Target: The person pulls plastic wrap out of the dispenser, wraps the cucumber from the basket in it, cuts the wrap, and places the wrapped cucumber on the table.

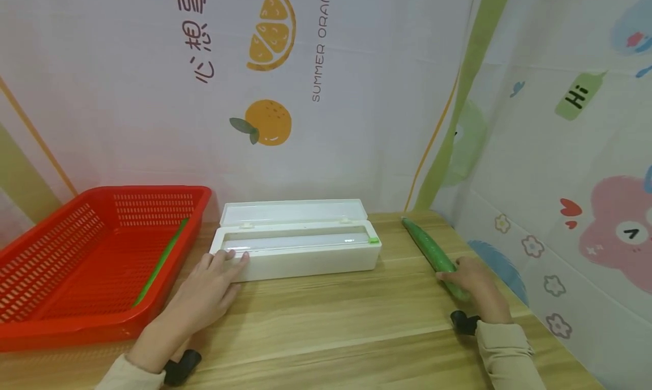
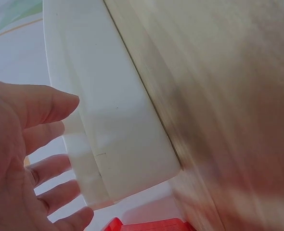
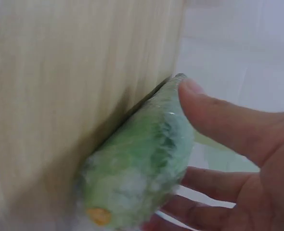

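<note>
A long green cucumber [image 1: 430, 248] lies slantwise near the table's right edge. My right hand [image 1: 475, 279] holds it at the near part, thumb on one side and fingers on the other. Clear plastic film covers the cucumber [image 3: 142, 159], wrinkled over its near end, in the right wrist view. My left hand [image 1: 211, 282] rests its fingers on the left front rim of a white cling film box [image 1: 311, 264]. The box's lid stands raised at the back, and a pale roll [image 1: 295, 241] lies inside. In the left wrist view the thumb and fingers are loosely spread beside the box [image 2: 118, 115].
A red plastic basket [image 1: 66, 330] stands at the left, with a long green strip [image 1: 162, 262] along its inner right side. A green slider [image 1: 373, 240] sits at the box's right end. Printed cloth [image 1: 387, 95] hangs behind the wooden table [image 1: 326, 333] and along its right.
</note>
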Motion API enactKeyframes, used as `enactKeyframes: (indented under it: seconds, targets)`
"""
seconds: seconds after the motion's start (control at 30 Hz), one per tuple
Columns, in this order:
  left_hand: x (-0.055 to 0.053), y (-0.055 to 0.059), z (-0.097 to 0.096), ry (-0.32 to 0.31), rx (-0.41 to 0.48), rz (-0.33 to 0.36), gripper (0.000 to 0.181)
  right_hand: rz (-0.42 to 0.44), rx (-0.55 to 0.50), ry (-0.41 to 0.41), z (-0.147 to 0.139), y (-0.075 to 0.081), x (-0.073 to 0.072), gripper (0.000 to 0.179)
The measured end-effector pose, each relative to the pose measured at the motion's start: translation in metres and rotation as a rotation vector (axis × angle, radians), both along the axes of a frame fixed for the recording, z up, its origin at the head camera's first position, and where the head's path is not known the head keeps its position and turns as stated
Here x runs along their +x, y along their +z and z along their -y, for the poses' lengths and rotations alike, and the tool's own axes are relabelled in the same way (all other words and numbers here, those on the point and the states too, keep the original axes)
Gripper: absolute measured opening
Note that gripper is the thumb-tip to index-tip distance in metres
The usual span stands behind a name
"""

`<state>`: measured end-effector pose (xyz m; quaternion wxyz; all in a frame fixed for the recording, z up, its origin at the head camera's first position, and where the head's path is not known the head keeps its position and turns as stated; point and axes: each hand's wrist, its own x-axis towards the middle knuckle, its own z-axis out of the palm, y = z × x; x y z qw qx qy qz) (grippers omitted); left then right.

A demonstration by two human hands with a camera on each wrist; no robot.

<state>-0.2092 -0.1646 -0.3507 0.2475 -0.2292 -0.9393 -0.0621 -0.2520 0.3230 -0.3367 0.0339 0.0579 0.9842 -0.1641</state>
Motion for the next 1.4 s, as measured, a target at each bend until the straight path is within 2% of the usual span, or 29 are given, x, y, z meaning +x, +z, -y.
enactKeyframes:
  seconds: [0.07,0.23,0.33,0.5,0.6,0.73,0.87,1.0,1.17,1.3,1.4]
  targets:
    - [0.0,0.0,0.0,0.005,0.003,0.007,0.05,-0.023,-0.001,0.007,0.002,0.002,0.0,0.078]
    - [0.0,0.002,0.0,0.019,0.03,0.018,0.047,-0.142,-0.004,0.075,0.017,0.01,0.002,0.08]
    - [-0.001,0.003,0.001,0.004,0.085,0.012,0.048,-0.216,-0.082,0.132,0.036,0.014,0.004,0.072]
    - [-0.007,0.003,0.005,-0.051,0.202,-0.074,0.054,-0.362,-0.24,0.272,0.078,0.006,0.002,0.054]
    - [-0.011,0.003,0.008,-0.036,0.27,-0.073,0.056,-0.414,-0.305,0.319,0.106,0.0,-0.002,0.047]
    - [-0.01,0.003,0.011,0.025,0.382,0.022,0.055,-0.426,-0.376,0.328,0.137,-0.004,-0.008,0.045]
    - [-0.009,0.003,0.013,0.069,0.444,0.101,0.051,-0.405,-0.412,0.314,0.151,-0.008,-0.016,0.049]
    - [-0.012,0.004,0.014,0.078,0.461,0.116,0.046,-0.363,-0.434,0.303,0.151,-0.011,-0.023,0.05]
    - [-0.022,0.007,0.012,0.115,0.438,0.131,0.035,-0.353,-0.487,0.345,0.146,-0.01,-0.03,0.039]
    - [-0.027,0.011,0.007,0.166,0.422,0.191,0.032,-0.331,-0.509,0.349,0.143,-0.008,-0.035,0.028]
    - [-0.03,0.015,0.005,0.197,0.431,0.24,0.027,-0.311,-0.493,0.33,0.142,-0.007,-0.037,0.026]
